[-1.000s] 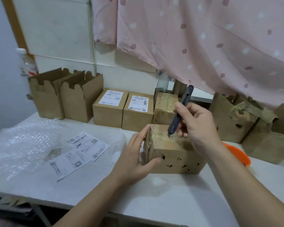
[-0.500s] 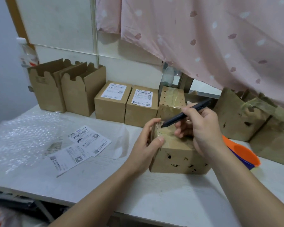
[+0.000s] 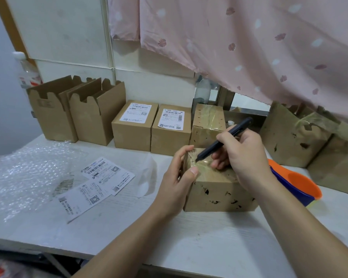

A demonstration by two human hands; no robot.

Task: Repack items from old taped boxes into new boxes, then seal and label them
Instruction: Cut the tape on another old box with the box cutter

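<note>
2 lbld boxes (image 3: 134,125), 2 open boxes (image 3: 96,117)

Soft, even light; wide-angle edge warp.

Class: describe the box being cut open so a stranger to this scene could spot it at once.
On the white table, look in front of the row of boxes at the back. One taped box stands alone, nearer the person. Only it is gripped by the left hand while the right hand holds a dark cutter to its taped top.
</note>
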